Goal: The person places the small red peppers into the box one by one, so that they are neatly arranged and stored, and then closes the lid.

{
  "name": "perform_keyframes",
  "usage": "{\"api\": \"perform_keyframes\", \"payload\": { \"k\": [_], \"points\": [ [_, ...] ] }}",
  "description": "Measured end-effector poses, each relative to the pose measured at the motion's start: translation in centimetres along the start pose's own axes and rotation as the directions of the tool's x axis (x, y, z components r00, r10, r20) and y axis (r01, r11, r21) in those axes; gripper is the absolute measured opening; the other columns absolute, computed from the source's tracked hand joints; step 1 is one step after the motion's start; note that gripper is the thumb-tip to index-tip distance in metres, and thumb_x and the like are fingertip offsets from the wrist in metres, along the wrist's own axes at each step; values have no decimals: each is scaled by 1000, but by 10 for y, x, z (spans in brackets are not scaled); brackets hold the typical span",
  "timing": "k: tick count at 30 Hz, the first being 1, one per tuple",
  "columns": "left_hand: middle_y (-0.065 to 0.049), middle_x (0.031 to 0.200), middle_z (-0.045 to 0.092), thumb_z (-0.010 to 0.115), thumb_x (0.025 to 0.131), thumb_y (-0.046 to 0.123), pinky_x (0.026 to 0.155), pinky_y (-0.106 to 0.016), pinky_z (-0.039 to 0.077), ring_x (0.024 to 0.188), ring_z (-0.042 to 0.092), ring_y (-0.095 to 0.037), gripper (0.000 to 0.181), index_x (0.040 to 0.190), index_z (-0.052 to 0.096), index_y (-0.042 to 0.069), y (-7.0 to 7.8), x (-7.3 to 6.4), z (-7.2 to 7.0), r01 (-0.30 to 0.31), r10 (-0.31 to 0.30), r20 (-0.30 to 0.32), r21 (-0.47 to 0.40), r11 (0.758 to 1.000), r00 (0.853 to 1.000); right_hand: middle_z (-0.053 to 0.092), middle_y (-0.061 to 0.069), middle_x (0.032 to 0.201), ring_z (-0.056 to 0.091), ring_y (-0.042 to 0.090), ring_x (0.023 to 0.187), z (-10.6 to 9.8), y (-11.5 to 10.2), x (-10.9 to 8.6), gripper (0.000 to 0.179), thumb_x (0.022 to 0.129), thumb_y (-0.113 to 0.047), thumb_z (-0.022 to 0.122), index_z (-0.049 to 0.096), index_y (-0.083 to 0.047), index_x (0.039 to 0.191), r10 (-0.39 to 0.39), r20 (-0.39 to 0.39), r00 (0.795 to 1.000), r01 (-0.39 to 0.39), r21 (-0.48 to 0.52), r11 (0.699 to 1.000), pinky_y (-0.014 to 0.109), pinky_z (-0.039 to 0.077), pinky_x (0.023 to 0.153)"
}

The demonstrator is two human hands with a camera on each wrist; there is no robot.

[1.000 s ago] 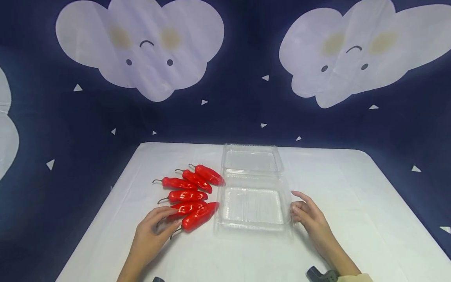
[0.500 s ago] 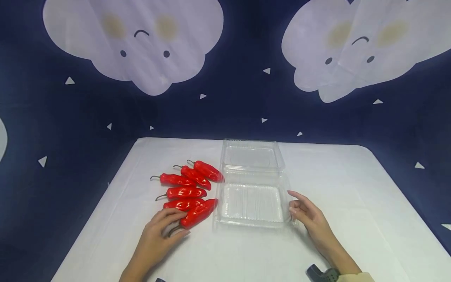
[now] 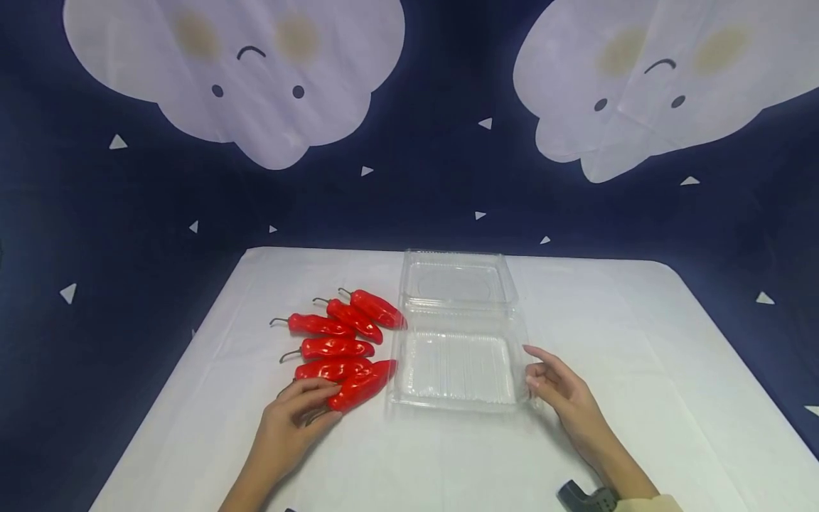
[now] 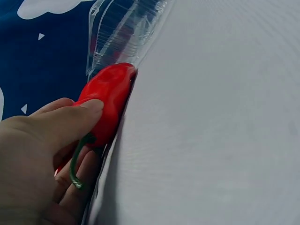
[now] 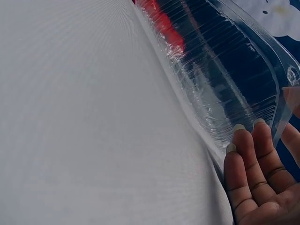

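My left hand (image 3: 284,430) pinches the nearest red pepper (image 3: 366,386) at its stem end. In the left wrist view the thumb lies over that pepper's side, and its curved green stem (image 4: 77,164) pokes out below. The pepper's tip points at a clear plastic clamshell container (image 3: 457,407), whose lid (image 3: 457,299) is folded back behind the base. Along the container's right wall rests my right hand (image 3: 566,398). In the right wrist view its fingers (image 5: 257,159) are loosely extended, with their tips against the clear wall.
Several more red peppers, such as one with a long stem (image 3: 335,348), fan out left of the container. The white table (image 3: 448,462) ends at a dark blue backdrop (image 3: 435,192) with cloud shapes. A dark device (image 3: 585,498) is strapped at the right wrist.
My left hand has shifted right, over the nearest pepper, and its thumb has closed onto it. The right hand stays at the container. The head view has tilted slightly.
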State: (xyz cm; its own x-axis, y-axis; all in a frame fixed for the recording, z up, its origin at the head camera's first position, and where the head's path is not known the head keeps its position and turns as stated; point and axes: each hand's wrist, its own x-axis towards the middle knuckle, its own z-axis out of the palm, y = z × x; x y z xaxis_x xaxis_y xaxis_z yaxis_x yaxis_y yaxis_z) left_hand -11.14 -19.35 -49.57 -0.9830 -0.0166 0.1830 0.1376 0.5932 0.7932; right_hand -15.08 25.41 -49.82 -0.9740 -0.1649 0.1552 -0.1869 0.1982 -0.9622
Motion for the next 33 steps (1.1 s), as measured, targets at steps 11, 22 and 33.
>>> {"api": "perform_keyframes", "payload": {
  "k": [11,22,33],
  "points": [
    [14,116,67,90,78,14,89,-18,53,116,63,-11,41,112,79,32,-2,1,-1,66,-65,6,-109,992,998,58,28,111,66,19,95,0,-1,-1,48,103,-5,56,44,0,150,-14,-2,1000,14,7,1000,23,57,83],
    [13,118,68,90,79,16,89,-20,54,115,63,-9,37,112,78,30,3,-2,-8,77,-79,-12,-141,987,997,58,26,111,66,20,95,0,1,-3,50,103,-7,59,44,-2,151,13,-4,1000,-13,2,1000,23,57,83],
    [9,121,66,87,80,7,87,-15,52,110,64,-2,39,116,78,23,12,1,-42,-27,18,-79,-117,993,997,58,30,113,67,21,96,0,-1,-3,51,102,-7,60,45,-2,150,-3,8,1000,3,14,1000,24,57,83]
  ]
}}
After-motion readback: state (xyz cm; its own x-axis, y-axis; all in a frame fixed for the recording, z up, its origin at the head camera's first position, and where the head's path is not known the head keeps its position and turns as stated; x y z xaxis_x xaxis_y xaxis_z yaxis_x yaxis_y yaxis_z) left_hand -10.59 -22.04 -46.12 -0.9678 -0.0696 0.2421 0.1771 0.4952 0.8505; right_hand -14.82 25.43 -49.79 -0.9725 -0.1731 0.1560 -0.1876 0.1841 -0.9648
